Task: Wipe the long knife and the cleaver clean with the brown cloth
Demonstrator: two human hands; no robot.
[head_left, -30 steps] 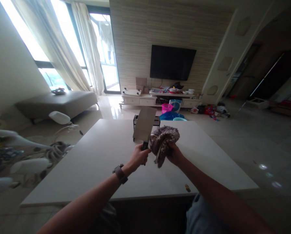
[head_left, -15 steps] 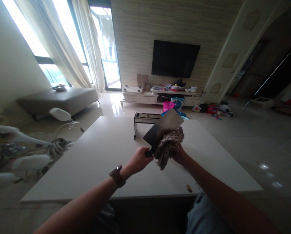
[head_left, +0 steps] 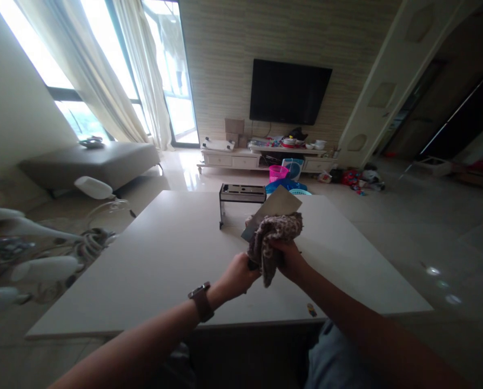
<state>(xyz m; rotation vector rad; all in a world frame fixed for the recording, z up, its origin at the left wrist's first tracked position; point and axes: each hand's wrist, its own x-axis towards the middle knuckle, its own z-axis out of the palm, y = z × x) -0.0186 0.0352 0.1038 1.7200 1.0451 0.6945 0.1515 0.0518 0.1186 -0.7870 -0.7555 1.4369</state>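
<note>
My left hand [head_left: 241,273] is closed round the dark handle of a cleaver [head_left: 280,202], whose broad metal blade tilts up and away to the right. A brown, shaggy cloth [head_left: 272,237] lies over the near part of the blade and hangs down beside the handle. My right hand [head_left: 290,259] grips that cloth from the right, pressing it to the blade. Both hands are above the white table [head_left: 164,259]. Just beyond the blade stands a knife rack [head_left: 241,193] with slots in its top.
A small yellow and dark object [head_left: 312,309] lies near the table's front edge. Past the far edge are a pink basket [head_left: 279,173] and a blue bag [head_left: 284,185]. White lamp shades and coiled parts [head_left: 93,246] lie on the left. A TV cabinet [head_left: 225,160] lines the wall.
My right hand and the cloth have shifted on the blade toward the handle, with the right-hand fingers now showing on top of the cloth. The view has moved slightly.
</note>
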